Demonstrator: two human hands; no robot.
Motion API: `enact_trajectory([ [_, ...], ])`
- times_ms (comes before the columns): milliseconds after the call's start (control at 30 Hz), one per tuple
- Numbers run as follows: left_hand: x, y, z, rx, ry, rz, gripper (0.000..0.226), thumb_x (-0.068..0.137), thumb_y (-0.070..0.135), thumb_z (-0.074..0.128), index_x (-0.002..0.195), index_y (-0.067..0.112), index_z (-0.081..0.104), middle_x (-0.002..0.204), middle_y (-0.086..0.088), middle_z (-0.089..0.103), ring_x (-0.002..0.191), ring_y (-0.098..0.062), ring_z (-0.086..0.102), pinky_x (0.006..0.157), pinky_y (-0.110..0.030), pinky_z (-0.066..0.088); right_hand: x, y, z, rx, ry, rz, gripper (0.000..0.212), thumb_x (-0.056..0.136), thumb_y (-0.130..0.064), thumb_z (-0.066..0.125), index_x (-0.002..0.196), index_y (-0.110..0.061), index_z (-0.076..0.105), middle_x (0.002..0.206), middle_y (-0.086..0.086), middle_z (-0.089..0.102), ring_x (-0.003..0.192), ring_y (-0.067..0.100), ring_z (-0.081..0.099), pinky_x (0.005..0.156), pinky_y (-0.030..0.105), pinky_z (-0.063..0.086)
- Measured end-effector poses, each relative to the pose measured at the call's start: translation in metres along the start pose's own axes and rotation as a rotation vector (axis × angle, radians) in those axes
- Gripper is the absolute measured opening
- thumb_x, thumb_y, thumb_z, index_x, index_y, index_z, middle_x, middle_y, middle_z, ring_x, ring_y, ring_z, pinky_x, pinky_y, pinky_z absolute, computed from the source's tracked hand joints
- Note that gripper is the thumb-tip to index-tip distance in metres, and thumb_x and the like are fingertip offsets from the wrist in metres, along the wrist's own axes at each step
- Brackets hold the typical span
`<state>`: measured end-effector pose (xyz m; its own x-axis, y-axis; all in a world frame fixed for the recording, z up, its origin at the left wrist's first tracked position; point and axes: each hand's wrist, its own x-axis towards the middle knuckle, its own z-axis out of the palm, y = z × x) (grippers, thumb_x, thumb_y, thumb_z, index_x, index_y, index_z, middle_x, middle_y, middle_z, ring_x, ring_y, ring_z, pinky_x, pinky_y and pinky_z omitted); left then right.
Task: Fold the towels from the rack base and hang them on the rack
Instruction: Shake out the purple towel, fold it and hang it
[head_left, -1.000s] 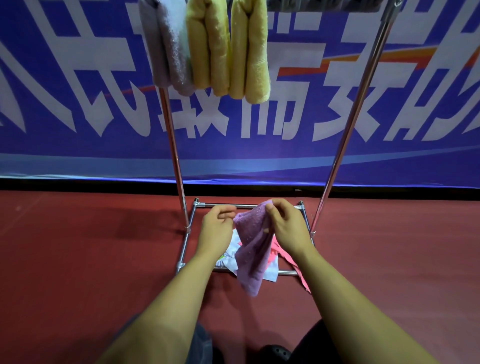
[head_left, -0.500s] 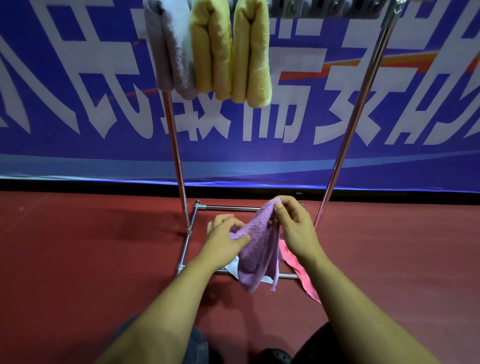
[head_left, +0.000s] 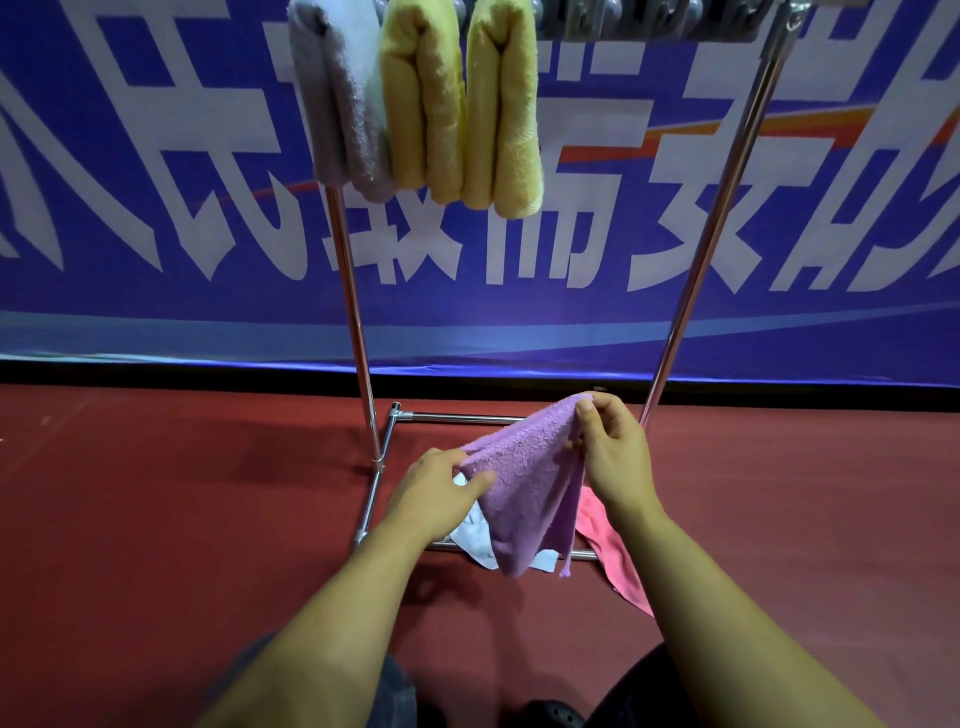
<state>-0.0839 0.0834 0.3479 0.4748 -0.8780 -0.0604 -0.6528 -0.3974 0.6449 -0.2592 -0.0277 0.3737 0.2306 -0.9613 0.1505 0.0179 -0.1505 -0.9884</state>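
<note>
Fingers of the left hand (head_left: 441, 493) now lie on the lower-left edge of the purple towel (head_left: 524, 483), thumb on top and the other fingers tucked under the cloth, so they look to be pinching it; a second ago that hand was up near the towel's top, beside the right one, and it has since slid down and outward. That move has turned the towel from a narrow hanging bunch into a spread, slanted sheet, which I judge to be the opening-out that comes before a fold. The towel hangs in the air above the rack base (head_left: 387, 441), clear of the white cloth (head_left: 475, 540) that lies in the base beneath it. Further right, the right hand (head_left: 613, 447) keeps its pinch on the towel's top corner, thumb against forefinger, and has lifted slightly. A pink towel (head_left: 618, 556) trails over the base's near rail onto the red floor (head_left: 182, 493). Overhead, a grey towel (head_left: 343, 104) and two yellow towels (head_left: 462, 104) already hang folded, so several towels are left to do.
</note>
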Motion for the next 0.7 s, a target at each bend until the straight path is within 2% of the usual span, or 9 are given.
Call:
enact_trajectory([
  [67, 0.0, 0.003, -0.002, 0.01, 0.088, 0.037, 0.029, 0.09, 0.05, 0.069, 0.099, 0.023, 0.075, 0.102, 0.006, 0.061, 0.096, -0.017, 0.062, 0.078, -0.027, 0.042, 0.001, 0.002, -0.001, -0.017, 0.046, 0.016, 0.015, 0.108, -0.015, 0.05, 0.105, -0.009, 0.064, 0.089, -0.001, 0.064, 0.08, 0.018, 0.062, 0.064, 0.019, 0.056],
  [133, 0.001, 0.006, -0.001, -0.059, 0.147, 0.073, 0.026, 0.089, 0.042, 0.073, 0.09, 0.017, 0.078, 0.105, 0.008, 0.065, 0.096, -0.013, 0.064, 0.084, -0.025, 0.045, 0.002, 0.004, -0.002, -0.014, 0.087, 0.033, 0.015, 0.108, -0.014, 0.049, 0.105, -0.007, 0.063, 0.094, 0.007, 0.061, 0.083, 0.025, 0.064, 0.058, 0.013, 0.052],
  [233, 0.003, 0.01, -0.001, -0.244, 0.218, 0.121, 0.019, 0.085, 0.029, 0.081, 0.079, 0.011, 0.08, 0.094, 0.005, 0.072, 0.089, -0.013, 0.069, 0.086, -0.031, 0.051, 0.006, 0.008, -0.006, -0.026, 0.116, 0.061, 0.017, 0.108, -0.018, 0.05, 0.106, -0.008, 0.064, 0.095, 0.008, 0.063, 0.072, 0.017, 0.072, 0.063, 0.018, 0.053],
  [333, 0.001, 0.014, -0.007, -0.365, 0.297, 0.108, 0.015, 0.08, 0.029, 0.085, 0.082, 0.015, 0.08, 0.085, 0.009, 0.075, 0.082, -0.008, 0.069, 0.081, -0.025, 0.053, 0.009, 0.01, -0.007, -0.021, 0.11, 0.077, 0.02, 0.108, -0.018, 0.051, 0.109, -0.004, 0.065, 0.096, 0.004, 0.066, 0.065, 0.004, 0.072, 0.069, 0.022, 0.057],
  [433, 0.003, 0.016, -0.012, -0.532, 0.325, 0.058, 0.015, 0.077, 0.028, 0.088, 0.083, 0.018, 0.077, 0.079, 0.01, 0.075, 0.071, -0.001, 0.065, 0.073, -0.018, 0.051, 0.007, 0.009, -0.005, 0.003, 0.097, 0.071, 0.023, 0.108, -0.016, 0.051, 0.111, 0.001, 0.065, 0.089, -0.001, 0.066, 0.066, -0.001, 0.071, 0.08, 0.034, 0.058],
  [533, 0.003, 0.017, -0.016, -0.681, 0.346, 0.074, 0.019, 0.078, 0.014, 0.087, 0.086, 0.018, 0.07, 0.08, 0.007, 0.073, 0.071, -0.001, 0.063, 0.073, -0.012, 0.049, 0.007, 0.007, -0.003, 0.033, 0.089, 0.077, 0.023, 0.108, -0.016, 0.05, 0.112, 0.001, 0.066, 0.089, -0.001, 0.065, 0.065, -0.001, 0.069, 0.074, 0.023, 0.058],
  [600, 0.002, 0.018, -0.02, -0.771, 0.335, 0.048, 0.028, 0.079, 0.009, 0.086, 0.099, 0.017, 0.069, 0.083, 0.004, 0.073, 0.073, 0.003, 0.064, 0.073, -0.007, 0.047, 0.007, 0.007, -0.003, 0.057, 0.085, 0.091, 0.022, 0.108, -0.017, 0.051, 0.111, -0.002, 0.066, 0.09, 0.001, 0.066, 0.066, 0.002, 0.07, 0.07, 0.018, 0.057],
  [667, 0.002, 0.02, -0.022, -0.825, 0.331, 0.014, 0.03, 0.08, 0.008, 0.084, 0.105, 0.018, 0.071, 0.084, 0.006, 0.073, 0.075, 0.006, 0.065, 0.072, -0.004, 0.046, 0.007, 0.006, -0.003, 0.072, 0.08, 0.104, 0.019, 0.107, -0.017, 0.052, 0.108, -0.005, 0.067, 0.088, 0.001, 0.066, 0.069, 0.009, 0.07, 0.068, 0.018, 0.057],
  [700, 0.003, 0.019, -0.022, -0.843, 0.337, 0.007, 0.025, 0.08, 0.009, 0.084, 0.101, 0.019, 0.074, 0.085, 0.008, 0.074, 0.078, 0.002, 0.066, 0.072, -0.005, 0.047, 0.006, 0.006, -0.003, 0.071, 0.08, 0.109, 0.018, 0.107, -0.018, 0.052, 0.106, -0.007, 0.067, 0.086, 0.0, 0.066, 0.069, 0.01, 0.069, 0.067, 0.02, 0.056],
])
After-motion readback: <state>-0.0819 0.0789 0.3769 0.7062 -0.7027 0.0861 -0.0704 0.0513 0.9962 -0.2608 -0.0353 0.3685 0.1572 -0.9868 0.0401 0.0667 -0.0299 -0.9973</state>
